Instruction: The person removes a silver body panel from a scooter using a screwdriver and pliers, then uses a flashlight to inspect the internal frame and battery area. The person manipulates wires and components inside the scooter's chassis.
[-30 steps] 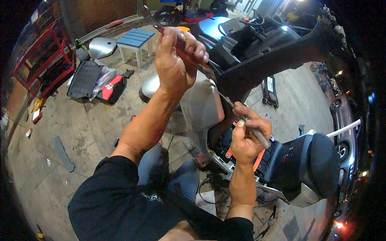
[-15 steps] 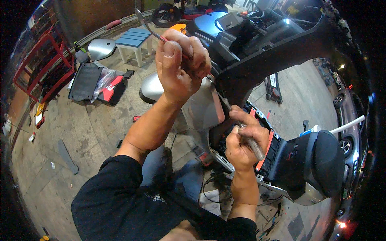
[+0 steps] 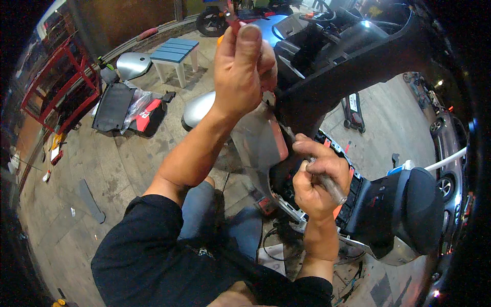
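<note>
The person works beside a scooter (image 3: 353, 69), both hands raised and apart from each other. The left hand (image 3: 241, 77) is up high, fingers wrapped round a red tool (image 3: 233, 21) whose end pokes out above the thumb; what its lower end meets, I can't make out past the fist. The right hand (image 3: 322, 179), lower and nearer the seat (image 3: 422, 204), is clamped on a screwdriver (image 3: 333, 190) with a clear handle, its shaft angled up and away toward the pinkish edge of the grey panel (image 3: 253, 138). Whether the tip touches that edge, I can't tell from here. The panel sits on the scooter's near side, below the left hand and to the left of the right one.

To my eye, the step in hand is tool work along that edge. The next move, I'd judge, calls for a steady right wrist and a well-seated tip before any force, since a slip could mark the panel. A stool (image 3: 175, 50) stands well off to the left.
</note>
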{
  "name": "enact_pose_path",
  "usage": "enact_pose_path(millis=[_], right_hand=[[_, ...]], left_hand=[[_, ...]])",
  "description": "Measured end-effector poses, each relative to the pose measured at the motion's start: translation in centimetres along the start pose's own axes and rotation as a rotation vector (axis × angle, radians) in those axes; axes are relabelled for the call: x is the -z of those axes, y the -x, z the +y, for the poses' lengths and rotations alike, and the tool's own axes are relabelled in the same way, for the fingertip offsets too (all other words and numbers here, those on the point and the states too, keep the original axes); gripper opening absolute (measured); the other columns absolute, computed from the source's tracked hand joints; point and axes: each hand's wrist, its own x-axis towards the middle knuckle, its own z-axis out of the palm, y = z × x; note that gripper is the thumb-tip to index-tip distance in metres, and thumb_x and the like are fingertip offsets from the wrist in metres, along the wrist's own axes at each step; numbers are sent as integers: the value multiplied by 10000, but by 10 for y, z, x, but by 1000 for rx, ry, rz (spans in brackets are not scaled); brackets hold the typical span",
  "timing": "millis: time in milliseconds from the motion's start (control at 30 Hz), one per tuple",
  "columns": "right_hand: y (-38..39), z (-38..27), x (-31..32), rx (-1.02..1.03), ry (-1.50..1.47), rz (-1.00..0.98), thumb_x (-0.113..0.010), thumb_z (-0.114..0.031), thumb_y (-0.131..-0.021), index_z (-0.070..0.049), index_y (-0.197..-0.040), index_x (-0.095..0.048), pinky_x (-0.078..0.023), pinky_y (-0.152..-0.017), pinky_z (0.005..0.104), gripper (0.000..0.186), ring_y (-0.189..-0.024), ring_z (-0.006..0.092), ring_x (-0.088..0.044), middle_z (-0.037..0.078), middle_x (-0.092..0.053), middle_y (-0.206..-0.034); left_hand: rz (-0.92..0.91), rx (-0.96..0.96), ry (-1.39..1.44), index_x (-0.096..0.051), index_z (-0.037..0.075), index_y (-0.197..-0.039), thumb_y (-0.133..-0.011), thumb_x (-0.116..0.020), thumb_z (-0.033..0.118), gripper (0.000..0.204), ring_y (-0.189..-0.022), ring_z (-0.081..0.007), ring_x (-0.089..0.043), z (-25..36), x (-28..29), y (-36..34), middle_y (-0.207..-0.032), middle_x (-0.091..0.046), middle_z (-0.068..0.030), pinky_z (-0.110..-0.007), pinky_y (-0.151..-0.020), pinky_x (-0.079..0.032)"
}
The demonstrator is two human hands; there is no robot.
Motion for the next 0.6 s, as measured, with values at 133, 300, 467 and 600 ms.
enact_pose_path(millis=[133, 300, 467, 600], right_hand=[[-9, -2, 6, -38, -20, -27, -523, 158, -780, -28, -931, -452, -521, -952, 406, 250, -1050, 344, -686, 264, -682, -1052], [-18, -6, 10, -84, -8, -40, -528, 152, -769, -21, -927, -471, -533, -928, 380, 241, -1029, 308, -692, 256, -684, -1056], [-24, -2, 8, -255, -215, 129, -602, 104, -718, -23, -882, -575, -553, -746, 290, 209, -835, 193, -701, 156, -730, -977], [-32, 0, 10, -129, -156, 60, -576, 101, -748, -19, -952, -571, -547, -741, 291, 237, -827, 177, -682, 142, -724, -969]], left_hand=[[67, 79, -148, -460, 148, -862, -1013, -530, 450, 346, -422, -98, -329, -3, -10, -5, -595, -374, 13, -262, -354, -273], [17, 89, -217, -472, 146, -873, -1012, -545, 429, 325, -426, -95, -353, -1, -13, -6, -587, -379, 15, -260, -356, -287], [14, 63, -187, -484, 143, -886, -1004, -560, 429, 318, -426, -98, -361, -2, -11, -6, -586, -398, 12, -261, -358, -300], [-19, 35, -250, -487, 145, -887, -1008, -558, 415, 304, -427, -100, -366, -4, -10, -5, -589, -410, 8, -260, -360, -305]])
